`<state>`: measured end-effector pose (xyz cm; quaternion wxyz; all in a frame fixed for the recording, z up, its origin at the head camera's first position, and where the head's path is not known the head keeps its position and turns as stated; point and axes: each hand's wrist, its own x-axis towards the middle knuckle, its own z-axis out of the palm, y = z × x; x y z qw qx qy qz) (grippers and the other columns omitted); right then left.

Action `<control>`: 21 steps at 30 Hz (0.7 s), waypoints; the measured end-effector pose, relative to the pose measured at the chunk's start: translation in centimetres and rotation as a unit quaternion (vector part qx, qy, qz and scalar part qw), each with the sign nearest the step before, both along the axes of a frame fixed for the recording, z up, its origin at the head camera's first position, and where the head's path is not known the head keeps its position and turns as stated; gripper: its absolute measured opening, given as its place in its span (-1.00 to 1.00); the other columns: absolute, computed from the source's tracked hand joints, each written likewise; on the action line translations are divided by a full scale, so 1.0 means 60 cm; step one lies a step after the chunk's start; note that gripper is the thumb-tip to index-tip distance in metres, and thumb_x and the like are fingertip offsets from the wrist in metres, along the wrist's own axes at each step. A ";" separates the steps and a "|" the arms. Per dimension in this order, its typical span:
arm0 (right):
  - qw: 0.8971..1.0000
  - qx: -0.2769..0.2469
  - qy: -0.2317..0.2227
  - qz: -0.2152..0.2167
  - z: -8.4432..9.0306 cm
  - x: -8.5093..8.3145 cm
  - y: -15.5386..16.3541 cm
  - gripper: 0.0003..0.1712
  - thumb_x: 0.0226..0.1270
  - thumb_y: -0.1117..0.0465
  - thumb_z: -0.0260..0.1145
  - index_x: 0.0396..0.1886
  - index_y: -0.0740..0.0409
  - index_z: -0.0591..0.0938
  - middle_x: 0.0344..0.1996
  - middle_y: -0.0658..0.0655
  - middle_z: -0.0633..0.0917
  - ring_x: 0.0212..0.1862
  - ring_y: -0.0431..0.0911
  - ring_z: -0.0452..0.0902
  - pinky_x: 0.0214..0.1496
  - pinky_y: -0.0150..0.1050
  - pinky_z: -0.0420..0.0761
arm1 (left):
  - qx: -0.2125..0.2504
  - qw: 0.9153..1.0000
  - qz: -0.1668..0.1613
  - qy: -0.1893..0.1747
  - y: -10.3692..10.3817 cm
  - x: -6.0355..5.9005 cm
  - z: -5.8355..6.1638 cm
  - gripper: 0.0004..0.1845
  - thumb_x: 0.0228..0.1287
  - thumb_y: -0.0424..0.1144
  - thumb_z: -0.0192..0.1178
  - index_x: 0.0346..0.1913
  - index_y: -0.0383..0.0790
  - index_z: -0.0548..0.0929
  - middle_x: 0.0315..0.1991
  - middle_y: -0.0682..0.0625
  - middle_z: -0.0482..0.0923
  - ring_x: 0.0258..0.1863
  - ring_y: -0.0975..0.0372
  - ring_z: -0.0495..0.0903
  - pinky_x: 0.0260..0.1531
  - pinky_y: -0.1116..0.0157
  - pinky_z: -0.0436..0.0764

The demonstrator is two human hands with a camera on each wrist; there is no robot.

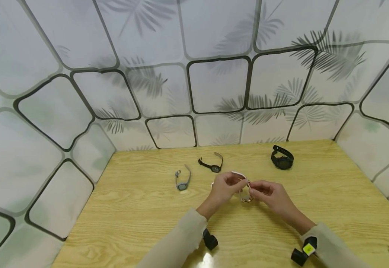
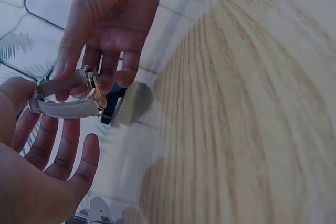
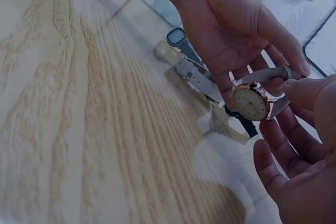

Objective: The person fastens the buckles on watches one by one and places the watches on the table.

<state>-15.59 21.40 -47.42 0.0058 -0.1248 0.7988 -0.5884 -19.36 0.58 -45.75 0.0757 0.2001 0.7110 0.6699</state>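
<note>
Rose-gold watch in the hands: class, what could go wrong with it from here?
The rose-gold watch could slip and drop onto the table: the left hand and right hand seem to hold it by its pale strap.

The left hand might also knock the slim black watch lying just beyond it.

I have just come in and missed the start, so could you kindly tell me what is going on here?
A person is holding a rose-gold watch over the table, with the left grip and right grip both on its pale strap. The strap is bent into a loop; whether it is fastened I cannot tell. A grey watch and a slim black watch lie to the left, a chunky black watch to the right, all untouched.
</note>
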 end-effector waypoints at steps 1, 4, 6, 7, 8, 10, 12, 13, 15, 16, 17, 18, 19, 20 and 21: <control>1.000 0.002 0.001 -0.002 0.000 0.000 0.000 -0.64 0.49 0.14 0.37 0.11 0.31 0.70 0.03 0.30 0.73 -0.06 -0.22 0.70 -0.09 -0.25 0.74 | -0.004 1.000 -0.002 -0.003 0.001 0.000 0.000 -0.83 0.42 -0.22 0.36 -0.07 -0.23 0.79 -0.29 -0.18 0.75 -0.40 0.14 0.68 -0.18 -0.16 0.70; 1.000 0.001 0.003 -0.006 0.000 0.000 -0.001 -0.65 0.49 0.14 0.38 0.11 0.27 0.71 0.04 0.28 0.73 -0.05 -0.23 0.70 -0.08 -0.25 0.74 | -0.014 1.000 -0.004 -0.011 0.002 0.001 0.000 -0.83 0.40 -0.20 0.38 -0.07 -0.21 0.79 -0.31 -0.08 0.76 -0.43 0.28 0.67 -0.19 -0.12 0.72; 1.000 -0.004 0.002 -0.005 0.000 0.001 -0.001 -0.65 0.49 0.16 0.37 0.11 0.29 0.71 0.04 0.30 0.73 -0.06 -0.23 0.70 -0.08 -0.23 0.74 | -0.018 1.000 -0.003 -0.008 0.003 0.002 -0.001 -0.82 0.39 -0.19 0.38 -0.08 -0.21 0.79 -0.33 -0.07 0.75 -0.44 0.28 0.67 -0.19 -0.11 0.72; 1.000 -0.004 0.004 -0.004 0.000 0.001 -0.001 -0.65 0.49 0.17 0.37 0.12 0.31 0.70 0.04 0.31 0.72 -0.07 -0.23 0.70 -0.08 -0.22 0.75 | -0.017 1.000 -0.003 -0.006 0.003 0.002 -0.001 -0.82 0.39 -0.19 0.38 -0.09 -0.21 0.79 -0.33 -0.08 0.75 -0.44 0.27 0.67 -0.20 -0.11 0.72; 1.000 -0.007 0.003 -0.004 0.000 0.001 -0.001 -0.65 0.49 0.17 0.37 0.12 0.30 0.70 0.03 0.30 0.73 -0.08 -0.23 0.71 -0.09 -0.21 0.75 | -0.017 1.000 -0.002 -0.005 0.003 0.001 -0.001 -0.83 0.39 -0.19 0.38 -0.09 -0.21 0.79 -0.34 -0.09 0.75 -0.44 0.27 0.67 -0.21 -0.10 0.72; 1.000 -0.010 0.004 -0.003 0.000 0.000 -0.001 -0.65 0.49 0.17 0.37 0.12 0.29 0.70 0.03 0.30 0.73 -0.08 -0.22 0.71 -0.09 -0.20 0.75 | -0.017 1.000 0.000 0.001 0.004 0.000 -0.002 -0.83 0.40 -0.18 0.38 -0.10 -0.21 0.79 -0.34 -0.08 0.75 -0.44 0.27 0.67 -0.23 -0.07 0.73; 1.000 -0.015 0.007 0.002 0.000 -0.002 0.001 -0.65 0.50 0.17 0.36 0.12 0.29 0.69 0.03 0.30 0.72 -0.08 -0.20 0.72 -0.09 -0.18 0.75 | -0.019 1.000 0.002 0.007 0.005 -0.001 -0.002 -0.83 0.40 -0.18 0.38 -0.10 -0.20 0.80 -0.34 -0.07 0.76 -0.43 0.29 0.66 -0.24 0.01 0.73; 1.000 -0.021 0.006 0.008 0.000 -0.003 0.002 -0.65 0.50 0.17 0.36 0.13 0.30 0.69 0.03 0.31 0.72 -0.08 -0.19 0.72 -0.09 -0.17 0.75 | -0.022 1.000 0.005 0.009 0.005 -0.001 -0.001 -0.83 0.40 -0.17 0.38 -0.10 -0.20 0.80 -0.34 -0.06 0.75 -0.42 0.30 0.66 -0.25 0.08 0.73; 0.999 -0.030 0.004 0.019 0.001 -0.005 0.005 -0.64 0.50 0.18 0.35 0.15 0.30 0.67 0.04 0.32 0.72 -0.07 -0.13 0.73 -0.08 -0.14 0.76 | -0.032 0.999 0.013 0.016 0.005 -0.002 0.000 -0.83 0.39 -0.15 0.39 -0.11 -0.18 0.81 -0.34 -0.01 0.75 -0.40 0.33 0.65 -0.28 0.22 0.70; 0.999 -0.033 0.004 0.023 0.002 -0.006 0.008 -0.63 0.51 0.19 0.34 0.17 0.31 0.66 0.03 0.33 0.72 -0.08 -0.11 0.74 -0.08 -0.12 0.76 | -0.039 0.999 0.017 0.022 0.005 -0.003 0.001 -0.83 0.38 -0.14 0.39 -0.12 -0.17 0.81 -0.34 0.01 0.75 -0.39 0.34 0.65 -0.28 0.28 0.69; 0.999 -0.034 0.005 0.026 0.004 -0.008 0.011 -0.62 0.52 0.19 0.34 0.18 0.32 0.65 0.02 0.35 0.72 -0.08 -0.08 0.75 -0.09 -0.10 0.76 | -0.047 0.998 0.022 0.031 0.006 -0.004 0.003 -0.83 0.38 -0.14 0.40 -0.12 -0.16 0.81 -0.35 0.04 0.75 -0.38 0.36 0.65 -0.29 0.34 0.67; 0.999 -0.035 0.005 0.027 0.006 -0.010 0.014 -0.61 0.52 0.19 0.33 0.19 0.33 0.64 0.01 0.37 0.72 -0.09 -0.06 0.75 -0.09 -0.09 0.76 | -0.058 0.997 0.027 0.044 0.006 -0.006 0.004 -0.83 0.38 -0.13 0.40 -0.13 -0.15 0.82 -0.35 0.06 0.75 -0.38 0.38 0.65 -0.30 0.39 0.64; 0.999 -0.030 0.007 0.026 0.010 -0.012 0.018 -0.60 0.53 0.19 0.32 0.21 0.33 0.63 0.01 0.38 0.71 -0.09 -0.05 0.75 -0.10 -0.08 0.76 | -0.067 0.996 0.030 0.058 0.006 -0.007 0.005 -0.83 0.38 -0.13 0.40 -0.14 -0.15 0.82 -0.36 0.08 0.75 -0.38 0.39 0.65 -0.32 0.41 0.64; 0.999 -0.024 0.012 0.022 0.014 -0.015 0.022 -0.60 0.53 0.18 0.32 0.22 0.33 0.63 0.00 0.39 0.71 -0.10 -0.04 0.75 -0.11 -0.08 0.76 | -0.075 0.994 0.030 0.071 0.007 -0.009 0.007 -0.84 0.38 -0.14 0.39 -0.14 -0.16 0.82 -0.36 0.08 0.75 -0.39 0.40 0.65 -0.34 0.42 0.65; 1.000 -0.015 0.019 0.018 0.019 -0.017 0.026 -0.59 0.54 0.18 0.31 0.23 0.33 0.62 0.00 0.41 0.71 -0.12 -0.04 0.75 -0.12 -0.08 0.76 | -0.082 0.992 0.030 0.086 0.007 -0.011 0.010 -0.84 0.39 -0.15 0.39 -0.14 -0.16 0.82 -0.37 0.08 0.75 -0.41 0.40 0.65 -0.37 0.42 0.66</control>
